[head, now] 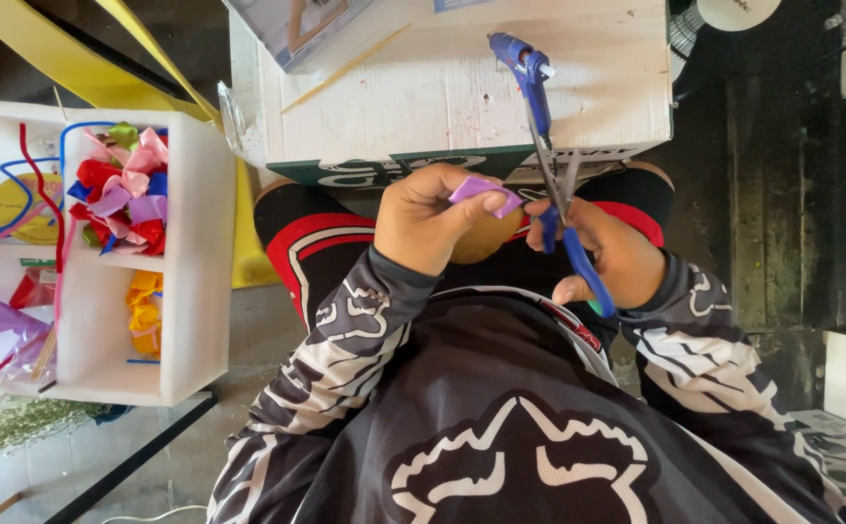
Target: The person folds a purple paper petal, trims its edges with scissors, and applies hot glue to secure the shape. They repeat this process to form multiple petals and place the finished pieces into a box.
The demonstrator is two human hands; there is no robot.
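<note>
My left hand (428,218) pinches a small purple ribbon piece (481,191) between thumb and fingers, held over my lap. My right hand (609,260) grips blue-handled scissors (567,228), blades pointing up toward the white box edge, just right of the ribbon. The blades look nearly closed next to the ribbon's end. A blue glue gun (523,70) lies on the white box top (442,92) straight ahead of my hands.
A white divided tray (200,252) at left holds red, pink, purple and blue ribbon folds (122,189) and orange ones (144,311). A thin wooden stick (345,68) lies on the box. Yellow strips run along the upper left.
</note>
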